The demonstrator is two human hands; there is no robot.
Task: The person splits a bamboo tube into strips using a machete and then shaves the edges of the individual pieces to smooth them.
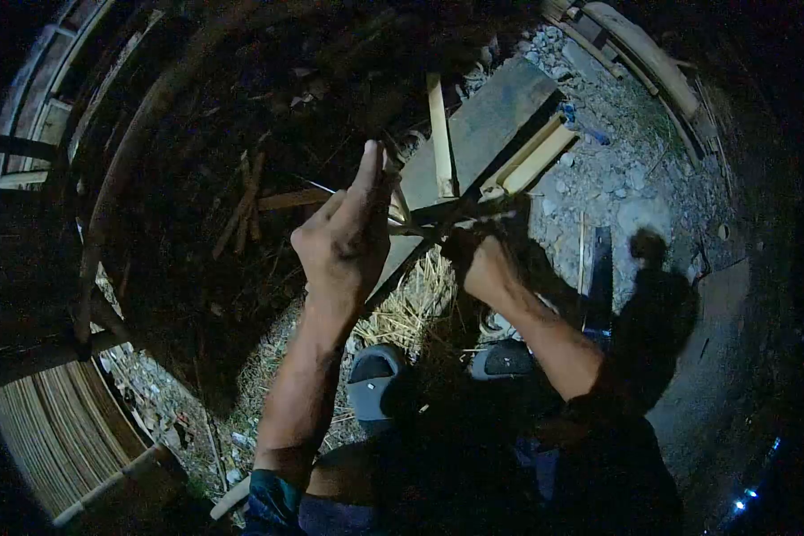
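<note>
Both grips are closed on the thin strip (417,230), left hand (344,241) at nine o'clock, right hand (484,263) at three, stretching it taut above the plank (487,121).

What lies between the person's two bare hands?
Thin pale wooden strips span from left hand to right hand, above dry yellow straw, in the head view.

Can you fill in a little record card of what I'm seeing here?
Place: outdoors, dark, stony grey ground
Left hand: closed on thin pale wood strip, thumb up
Right hand: shadowed, seemingly gripping the same strip
Below hands: yellow straw pile, two grey slippers
Beyond: long grey wooden plank, pale wooden sticks on and beside it
</note>
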